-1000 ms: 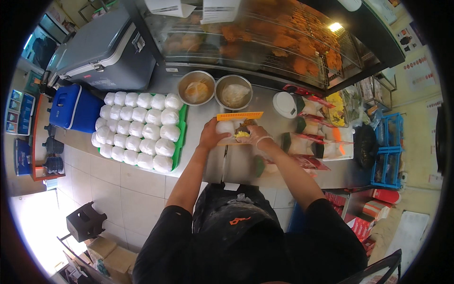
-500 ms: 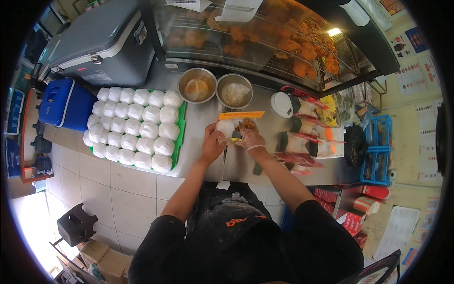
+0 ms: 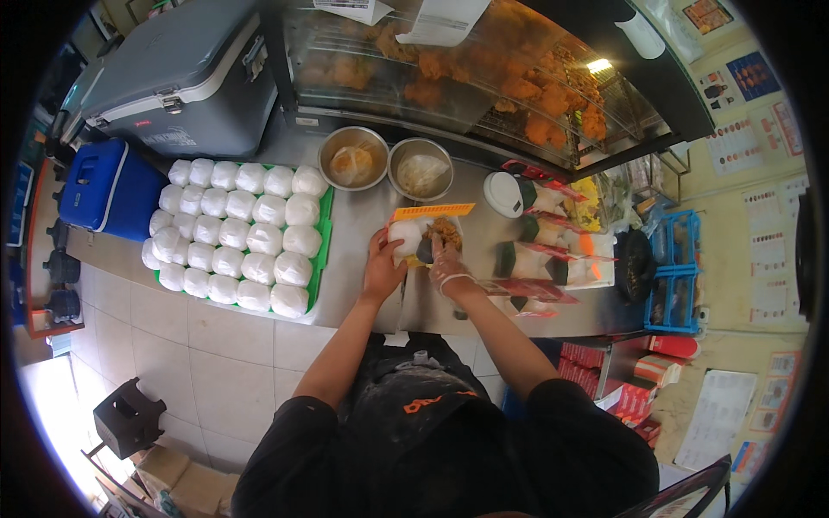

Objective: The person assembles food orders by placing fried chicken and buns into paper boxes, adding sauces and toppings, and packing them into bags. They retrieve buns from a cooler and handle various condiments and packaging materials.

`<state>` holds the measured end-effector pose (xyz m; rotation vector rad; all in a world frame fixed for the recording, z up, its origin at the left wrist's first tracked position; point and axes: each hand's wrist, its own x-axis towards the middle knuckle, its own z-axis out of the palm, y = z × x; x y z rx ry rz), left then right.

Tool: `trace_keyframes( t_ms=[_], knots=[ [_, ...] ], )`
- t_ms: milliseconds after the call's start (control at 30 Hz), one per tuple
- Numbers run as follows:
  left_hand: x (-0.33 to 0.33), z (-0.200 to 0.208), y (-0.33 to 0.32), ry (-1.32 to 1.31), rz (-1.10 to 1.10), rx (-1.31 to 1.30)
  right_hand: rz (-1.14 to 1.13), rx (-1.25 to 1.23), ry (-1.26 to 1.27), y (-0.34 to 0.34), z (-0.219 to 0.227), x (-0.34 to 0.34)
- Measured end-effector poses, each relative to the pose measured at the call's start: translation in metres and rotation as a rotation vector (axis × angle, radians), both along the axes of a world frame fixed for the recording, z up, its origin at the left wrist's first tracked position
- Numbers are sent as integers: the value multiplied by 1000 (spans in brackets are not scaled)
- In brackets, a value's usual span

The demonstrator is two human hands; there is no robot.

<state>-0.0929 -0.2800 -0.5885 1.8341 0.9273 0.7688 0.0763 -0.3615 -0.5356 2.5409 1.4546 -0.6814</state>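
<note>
Head view: orange-flapped box (image 3: 436, 211) sits on bench (image 3: 356, 216), both hands at it.
Left hand (image 3: 382, 266) curls at box's left edge, by white mound (image 3: 403, 236); gloved right hand (image 3: 448, 266) bunches fingers at dark piece (image 3: 425, 250) beside brown food (image 3: 446, 231); cannot tell if either pinches.

No word or number can be made out: the orange lettering (image 3: 434, 402) on the black apron (image 3: 432, 380), bodyward of the fingers (image 3: 439, 247), is creased, and the pale lettering (image 3: 168, 138) on the grey cooler (image 3: 186, 65), beyond the fingers and left, is blurred. White sheets (image 3: 444, 22) with dark print show at the glass case (image 3: 484, 95) beyond the fingers. Well right of the fingers, wall posters (image 3: 751, 74), a pale notice (image 3: 717, 419) and red boxes (image 3: 632, 407) bear print too small to read.
</note>
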Motion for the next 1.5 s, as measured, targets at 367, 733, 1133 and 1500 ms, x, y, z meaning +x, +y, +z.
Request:
trace_keyframes(
  t_ms=[367, 733, 1133, 1500],
  knots=[
    [4, -6, -8, -119, 45, -121, -221, 427, 198, -29, -53, -11],
    [0, -7, -5, -81, 77, -63, -203, 423, 181, -22, -17, -18],
    [-1, -4, -3, -78, 55, -28, 5, 97, 184, -8, 54, 9],
    [2, 14, -5, -46, 40, -84, 127, 117, 139, -18, 62, 3]
  ],
)
